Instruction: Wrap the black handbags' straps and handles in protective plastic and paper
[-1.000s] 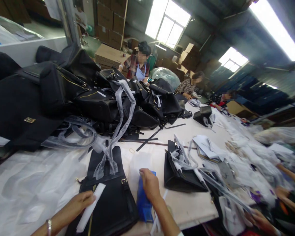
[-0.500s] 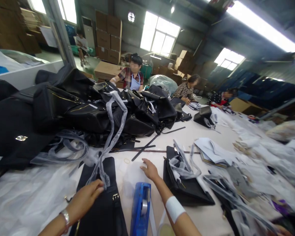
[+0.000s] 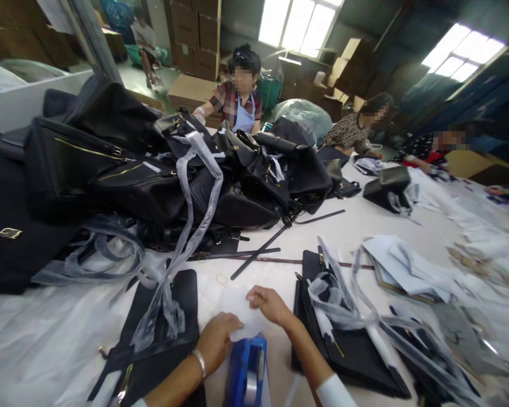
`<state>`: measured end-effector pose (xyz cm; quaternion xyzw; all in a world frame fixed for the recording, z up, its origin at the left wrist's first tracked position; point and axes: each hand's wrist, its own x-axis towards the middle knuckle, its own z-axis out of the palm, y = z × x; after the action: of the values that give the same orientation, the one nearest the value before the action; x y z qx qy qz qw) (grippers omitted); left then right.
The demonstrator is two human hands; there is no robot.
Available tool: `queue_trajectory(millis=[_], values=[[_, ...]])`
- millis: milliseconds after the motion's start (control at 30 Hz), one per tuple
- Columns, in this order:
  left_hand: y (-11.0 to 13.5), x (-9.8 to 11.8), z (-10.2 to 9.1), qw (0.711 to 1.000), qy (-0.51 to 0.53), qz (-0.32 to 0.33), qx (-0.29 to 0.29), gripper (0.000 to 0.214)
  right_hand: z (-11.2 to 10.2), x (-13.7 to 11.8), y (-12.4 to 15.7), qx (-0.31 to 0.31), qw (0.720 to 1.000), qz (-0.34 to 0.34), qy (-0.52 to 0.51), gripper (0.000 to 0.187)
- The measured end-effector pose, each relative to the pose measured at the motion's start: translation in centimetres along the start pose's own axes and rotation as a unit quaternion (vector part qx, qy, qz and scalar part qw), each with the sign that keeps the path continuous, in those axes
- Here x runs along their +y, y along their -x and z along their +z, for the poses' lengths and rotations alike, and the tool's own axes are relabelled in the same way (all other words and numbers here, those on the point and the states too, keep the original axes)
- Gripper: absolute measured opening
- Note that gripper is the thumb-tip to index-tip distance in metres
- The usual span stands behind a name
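My left hand (image 3: 218, 341) pinches the near left edge of a thin white translucent sheet (image 3: 238, 310), just above a blue tape dispenser (image 3: 241, 370). At the sheet's right edge, my right hand (image 3: 271, 305) has its fingers curled closed on it. The sheet lies on the pale table between the hands. Left of my left hand is a flat black bag (image 3: 186, 288) with a plastic-wrapped strap (image 3: 167, 311) over it. Beyond my right forearm rests another black bag (image 3: 356, 356), its wrapped straps (image 3: 343, 308) looped on top.
A large heap of black bags (image 3: 152, 186) covers the far left. Clear plastic (image 3: 55, 333) lies at the near left. Loose black straps (image 3: 258, 254) and a rubber band (image 3: 221, 278) are ahead. White papers (image 3: 398, 263) lie to the right. Several people sit across the table.
My left hand has let go of the wrapped strap and moved right to the white sheet. My right hand's spread fingers have closed at the sheet's edge. The view has tilted down.
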<state>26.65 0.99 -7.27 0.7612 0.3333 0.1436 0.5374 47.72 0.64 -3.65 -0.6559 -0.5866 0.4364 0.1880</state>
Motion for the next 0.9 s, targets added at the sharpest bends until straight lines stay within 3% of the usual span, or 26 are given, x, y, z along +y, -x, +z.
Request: queue_trajectory(millis=[100,200,333,433,533,767,900], values=[[0.2,0.4,-0.1,0.997,-0.071,-0.005,-0.012,0.049,0.7,0.4,-2.9,0.062,0.997,0.013,0.045,0.026],[0.1,0.9,-0.3,0.991,-0.131,-0.013,0.003,0.055,1.8,0.4,-4.5,0.078,0.994,0.023,0.078,0.031],[-0.7,1.1,-0.6,0.983,-0.173,-0.045,0.038,0.049,2.0,0.3,-4.4,0.061,0.993,0.03,0.093,0.018],[-1.5,1.1,-0.8,0.982,-0.172,-0.069,0.027,0.042,1.2,0.5,-3.9,0.003,0.997,0.004,0.073,0.01],[-2.0,1.3,-1.2,0.98,-0.181,-0.078,0.008,0.045,1.1,1.0,-4.2,-0.037,0.998,-0.001,0.057,0.024],[-1.9,1.5,-1.0,0.974,-0.214,-0.07,-0.02,0.043,3.0,1.0,-6.9,0.027,0.993,-0.009,0.112,0.02],[-1.7,0.5,-1.0,0.975,-0.208,-0.077,-0.019,0.049,3.1,0.0,-5.9,0.033,0.99,-0.041,0.131,0.007]])
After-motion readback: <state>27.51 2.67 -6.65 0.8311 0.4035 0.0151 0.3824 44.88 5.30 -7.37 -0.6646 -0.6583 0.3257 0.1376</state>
